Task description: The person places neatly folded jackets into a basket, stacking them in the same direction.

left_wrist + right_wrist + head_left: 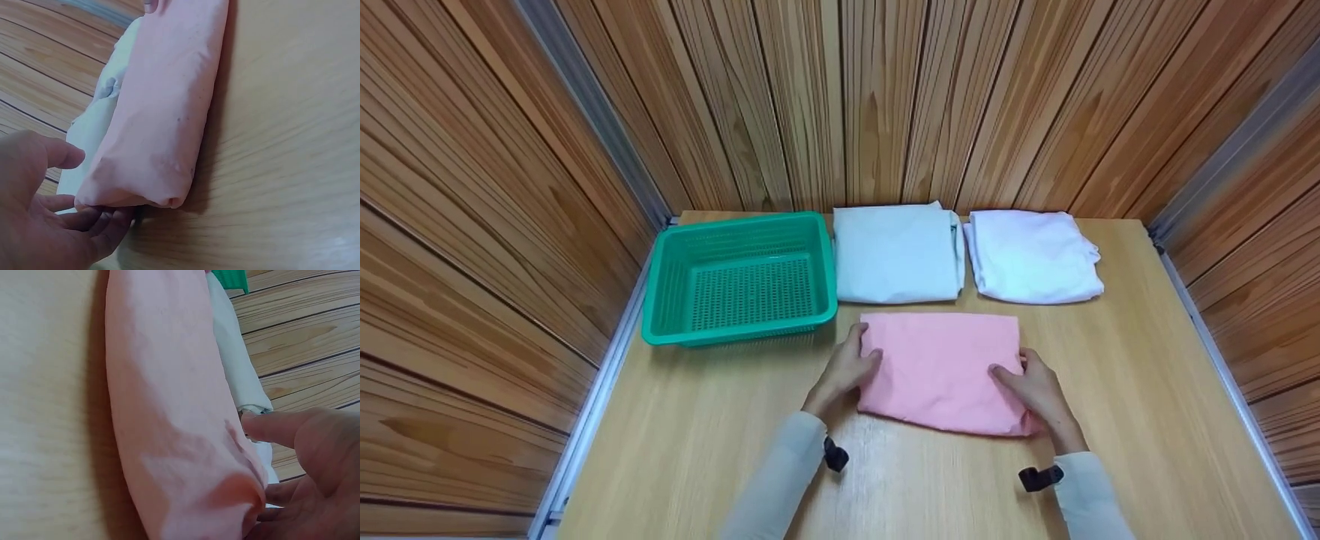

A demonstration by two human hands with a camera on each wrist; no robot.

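A folded pink cloth (937, 367) lies flat on the wooden table, in front of two other folded cloths. At its left edge is my left hand (849, 367); in the left wrist view the thumb (66, 154) stands apart above the cloth while the fingertips touch the underside of its end. My right hand (1039, 386) holds the right edge, thumb over the top and fingers tucked at the side. In the right wrist view the pink cloth (163, 394) is creased by those fingers, whose tips are partly hidden by the fold.
An empty green plastic basket (739, 335) stands at the back left. Beside it lie a pale mint folded cloth (896, 255) and a white-lavender folded cloth (1035, 259), along the wood-panelled back wall (877, 105). Panelled walls with metal rails flank the table (712, 427).
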